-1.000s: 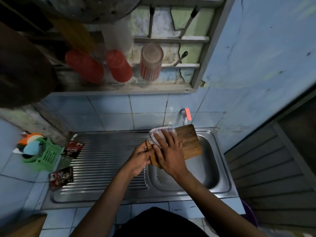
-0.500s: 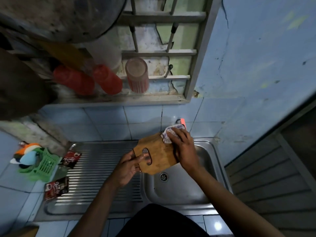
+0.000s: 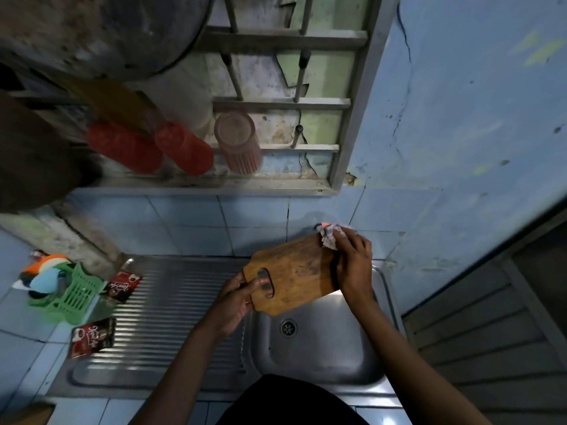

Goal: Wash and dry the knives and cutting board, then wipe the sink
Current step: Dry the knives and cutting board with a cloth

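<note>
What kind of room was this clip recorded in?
Most likely a small home kitchen: a steel sink with a ribbed drainboard set in blue tile, upturned cups on a wall rack, and a wooden cutting board being wiped with a cloth.

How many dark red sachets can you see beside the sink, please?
2. One sachet lies at the drainboard's far left corner, beside the green basket; the other sachet lies nearer, on the drainboard's left edge. The basket could hide more.

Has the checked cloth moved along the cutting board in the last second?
Yes. The checked cloth slid from the handle end to the board's far end, now by the tap. The right hand holds it against the cutting board.
</note>
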